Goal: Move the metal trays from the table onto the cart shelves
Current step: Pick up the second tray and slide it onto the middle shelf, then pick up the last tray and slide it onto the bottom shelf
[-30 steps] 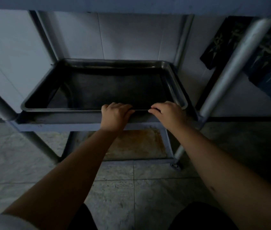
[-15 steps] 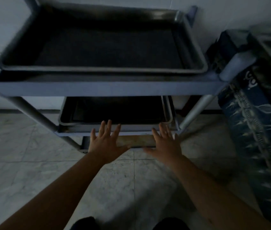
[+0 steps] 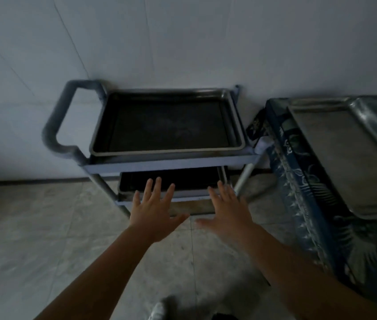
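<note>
A grey cart (image 3: 166,166) stands against the wall. One dark metal tray (image 3: 166,122) lies on its top shelf. A second tray (image 3: 182,179) sits on the middle shelf, mostly hidden under the top one. At the right, more metal trays (image 3: 344,158) rest on a table with a blue patterned cloth (image 3: 302,181). My left hand (image 3: 156,210) and my right hand (image 3: 227,212) hover in front of the cart with fingers spread. Neither hand holds anything or touches the cart.
The cart's curved handle (image 3: 60,118) sticks out on the left. A pale tiled floor (image 3: 44,227) stretches in front and to the left. A white wall (image 3: 182,42) runs behind the cart. The table's near corner (image 3: 266,144) is close to the cart's right post.
Both hands let go of the middle-shelf tray's front rim and pulled back, fingers spreading. The view rose from shelf level to looking down over the whole cart and the table.
</note>
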Motion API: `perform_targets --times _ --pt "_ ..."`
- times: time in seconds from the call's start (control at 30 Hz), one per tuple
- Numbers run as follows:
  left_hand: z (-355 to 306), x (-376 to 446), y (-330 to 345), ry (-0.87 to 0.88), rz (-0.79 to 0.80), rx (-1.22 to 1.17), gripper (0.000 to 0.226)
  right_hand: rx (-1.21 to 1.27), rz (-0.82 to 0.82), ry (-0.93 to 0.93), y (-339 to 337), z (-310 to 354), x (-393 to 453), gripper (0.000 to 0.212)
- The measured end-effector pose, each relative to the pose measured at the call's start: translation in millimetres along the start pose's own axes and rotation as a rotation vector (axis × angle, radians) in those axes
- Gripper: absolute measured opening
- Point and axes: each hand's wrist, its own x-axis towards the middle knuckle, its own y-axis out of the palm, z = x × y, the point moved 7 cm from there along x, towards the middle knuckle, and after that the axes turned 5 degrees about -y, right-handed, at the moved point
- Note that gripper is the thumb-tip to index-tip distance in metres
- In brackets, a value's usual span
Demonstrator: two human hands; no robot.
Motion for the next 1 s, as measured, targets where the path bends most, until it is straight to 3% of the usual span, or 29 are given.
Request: perform_targets --times 0.17,0.3,0.43,0.6,0.77,0.9,1.0 --pt "-34.3 16.3 -30.9 0.225 -0.047 0.018 0.110 0.127 -0.137 0.180 -16.4 -18.5 -56.9 0.112" --pt "-146.9 -2.0 -50.3 0.592 -0.054 0.008 0.113 0.164 -0.230 0.472 -11.4 -67.0 -151.8 0.113" --pt "-274.0 -78.9 -45.0 0.933 -0.036 0.044 0.110 0.242 -0.292 0.804 12.2 -110.9 -290.6 0.118" --pt "-388.6 -200.8 -8.8 1.299 0.032 0.160 0.106 0.333 -0.369 1.165 59.2 -138.4 -462.6 0.103" --pt "-476.9 -286.2 17.8 1.466 0.046 0.266 0.094 0.335 -0.383 1.368 103.1 -166.3 -568.0 0.103" --pt "-549.4 -330.6 25.9 1.510 0.023 0.300 0.114 0.369 -0.420 1.417 123.1 -209.8 -620.6 0.102" --pt "-594.9 -350.3 35.3 1.504 0.032 0.299 0.114 0.403 -0.406 1.436 135.4 -244.8 -648.5 0.101"
